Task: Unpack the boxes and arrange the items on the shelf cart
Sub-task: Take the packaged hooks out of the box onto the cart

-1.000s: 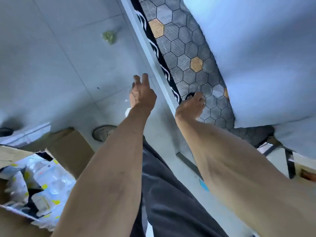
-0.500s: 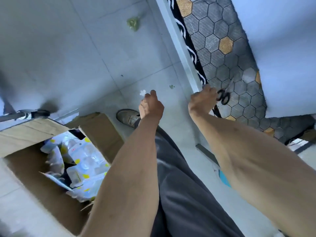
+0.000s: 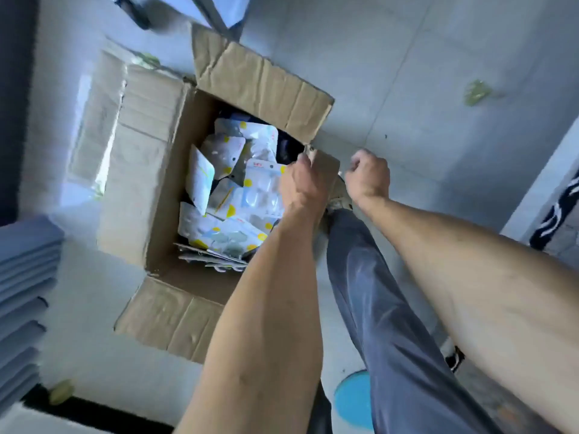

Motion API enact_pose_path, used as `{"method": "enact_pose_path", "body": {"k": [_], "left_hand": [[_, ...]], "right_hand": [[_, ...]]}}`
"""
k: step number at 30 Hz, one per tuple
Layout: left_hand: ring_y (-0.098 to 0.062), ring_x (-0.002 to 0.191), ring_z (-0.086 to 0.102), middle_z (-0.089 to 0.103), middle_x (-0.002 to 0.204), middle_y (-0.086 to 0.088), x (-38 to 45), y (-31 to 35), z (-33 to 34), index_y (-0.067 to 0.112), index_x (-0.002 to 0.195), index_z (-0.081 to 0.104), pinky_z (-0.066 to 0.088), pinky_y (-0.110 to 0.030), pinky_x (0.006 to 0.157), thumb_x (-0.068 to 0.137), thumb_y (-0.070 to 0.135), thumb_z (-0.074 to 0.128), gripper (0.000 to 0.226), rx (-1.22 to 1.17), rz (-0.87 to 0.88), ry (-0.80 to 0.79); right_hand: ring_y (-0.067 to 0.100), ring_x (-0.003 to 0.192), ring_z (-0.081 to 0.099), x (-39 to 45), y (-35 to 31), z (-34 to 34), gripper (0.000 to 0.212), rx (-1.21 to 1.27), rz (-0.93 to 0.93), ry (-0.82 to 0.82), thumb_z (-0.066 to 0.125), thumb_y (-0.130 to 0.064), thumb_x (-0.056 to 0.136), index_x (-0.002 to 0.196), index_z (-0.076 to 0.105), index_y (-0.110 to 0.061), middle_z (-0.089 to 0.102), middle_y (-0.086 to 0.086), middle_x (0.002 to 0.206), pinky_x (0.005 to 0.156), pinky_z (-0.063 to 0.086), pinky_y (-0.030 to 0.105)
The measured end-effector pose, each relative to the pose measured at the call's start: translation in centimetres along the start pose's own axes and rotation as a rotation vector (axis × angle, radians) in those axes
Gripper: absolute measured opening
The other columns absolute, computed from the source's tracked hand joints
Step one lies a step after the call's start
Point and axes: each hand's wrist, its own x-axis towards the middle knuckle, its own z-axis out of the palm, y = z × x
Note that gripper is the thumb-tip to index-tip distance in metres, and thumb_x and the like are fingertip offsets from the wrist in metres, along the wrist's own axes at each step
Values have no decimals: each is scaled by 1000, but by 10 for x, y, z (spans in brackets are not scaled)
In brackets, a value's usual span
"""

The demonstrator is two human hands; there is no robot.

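The left hand [image 3: 300,186] has its fingers curled over the edge of the cardboard box's near-right flap [image 3: 324,166], gripping it. The right hand [image 3: 368,177], just beside at three o'clock, is fisted; whether it holds anything I cannot tell. The open cardboard box [image 3: 163,195] sits on the grey tiled floor [image 3: 407,73], its far flap [image 3: 260,83] at twelve o'clock. Inside lies a loose heap of blister-packed items [image 3: 238,195] on white-and-yellow cards. These look light, stiff-backed and slippery under plastic; pinching a card edge or scooping several flat should serve. The creased flap will likely bend easily.
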Motion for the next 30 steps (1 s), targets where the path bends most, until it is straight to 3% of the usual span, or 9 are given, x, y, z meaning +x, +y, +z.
{"method": "enact_pose_path", "body": {"k": [2,5,9,12,15,19,23,26,30], "left_hand": [[-38,95,60,67,101,-17,8,-38,-13,10,103,60,35,-34,67,87,14,45,22,-33,-126,27],[-37,85,53,61,94,-14,6,-90,-26,9,102,58,31,-32,65,86,10,45,21,-142,-334,82],[-36,98,61,65,106,-15,-6,-145,-25,10,106,59,35,-33,70,88,13,45,23,-234,-553,155],[-36,103,62,65,109,-15,-24,-179,-14,9,108,58,42,-36,76,90,16,45,24,-331,-745,175],[-34,108,62,65,115,-15,-39,-205,4,7,112,59,49,-39,87,89,16,51,27,-440,-896,150],[-34,111,62,66,117,-18,-44,-213,22,3,115,63,49,-37,90,94,18,48,29,-546,-937,95],[-33,119,56,59,129,-17,-34,-205,28,3,128,57,46,-35,95,104,30,33,43,-977,-1025,77],[-33,123,54,56,135,-17,-27,-209,29,4,133,53,47,-39,102,101,25,40,41,-1159,-1140,90],[-32,114,60,63,122,-15,-30,-213,24,7,124,56,47,-34,91,93,20,53,33,-1022,-1281,180]], "right_hand": [[38,95,62,-3,-37,22,20,-52,-91,-15,50,-10,87,97,67,-11,68,17,99,77,49,38],[37,95,63,-17,-83,58,21,-167,-255,-77,50,-13,85,95,68,-14,69,15,98,75,49,38],[33,104,60,-41,-118,110,20,-296,-418,-308,53,-11,88,101,68,-10,68,16,107,77,44,32],[33,109,59,-59,-122,139,25,-417,-392,-415,53,-9,89,112,63,-8,62,17,119,83,47,32],[32,98,58,-71,-116,155,22,-473,-388,-364,52,-6,90,110,56,-13,57,17,120,77,45,33],[36,105,56,-75,-109,164,29,-467,-394,-292,48,-7,91,118,57,-10,57,16,119,76,43,34],[33,108,57,-67,-107,166,31,-389,-250,-241,43,-24,95,114,61,-8,63,15,117,75,39,32],[32,107,56,-65,-110,169,31,-400,-235,-249,47,-27,96,113,59,-5,62,16,117,75,36,31],[32,99,57,-67,-113,174,21,-389,-320,-226,50,-17,92,108,61,-7,64,15,110,69,35,28]]}}
